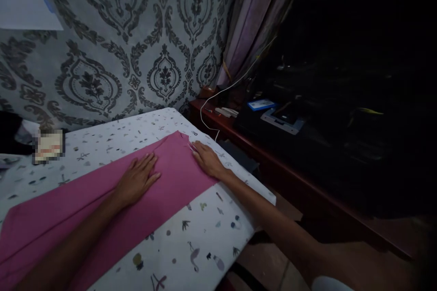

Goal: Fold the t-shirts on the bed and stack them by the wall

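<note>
A long piece of pink cloth lies spread over a white table cover printed with small figures. Its surface shows a few creases and a lengthwise fold line on the left part. My left hand rests flat on the middle of the cloth, fingers spread apart. At the cloth's right end, my right hand lies with its fingers stretched out along the edge. A small whitish strip shows beside the right fingertips; I cannot make out what it is.
Patterned wallpaper stands behind the table. To the right, a dark red wooden surface holds a blue-and-white box and a grey flat object. A white cable hangs down near a curtain. A blurred item sits at left.
</note>
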Action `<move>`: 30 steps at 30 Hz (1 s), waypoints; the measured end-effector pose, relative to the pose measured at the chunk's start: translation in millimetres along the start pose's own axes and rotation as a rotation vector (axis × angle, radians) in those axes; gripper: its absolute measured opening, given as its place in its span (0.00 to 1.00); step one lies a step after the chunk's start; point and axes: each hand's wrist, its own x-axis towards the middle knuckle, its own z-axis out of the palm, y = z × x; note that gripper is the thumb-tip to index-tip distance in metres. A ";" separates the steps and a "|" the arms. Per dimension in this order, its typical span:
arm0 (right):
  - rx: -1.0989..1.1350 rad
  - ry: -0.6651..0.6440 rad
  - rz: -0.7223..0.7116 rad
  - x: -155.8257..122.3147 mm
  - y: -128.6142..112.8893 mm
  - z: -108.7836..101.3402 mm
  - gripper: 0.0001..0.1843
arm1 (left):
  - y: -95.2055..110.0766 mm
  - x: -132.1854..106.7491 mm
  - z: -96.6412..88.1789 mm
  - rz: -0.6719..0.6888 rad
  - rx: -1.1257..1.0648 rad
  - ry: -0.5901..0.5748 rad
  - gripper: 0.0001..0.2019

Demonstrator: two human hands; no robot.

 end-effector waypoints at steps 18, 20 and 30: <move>0.388 -0.265 0.265 -85.0 15.4 -61.7 0.13 | 91.8 70.3 11.5 0.183 -0.106 -0.080 0.34; 0.350 -0.284 0.271 -83.3 18.6 -63.6 0.14 | 88.7 72.0 16.7 0.183 -0.127 -0.071 0.35; 0.212 -0.130 0.304 -94.4 20.7 -55.7 0.19 | 66.4 46.8 -4.7 0.177 -0.249 -0.117 0.34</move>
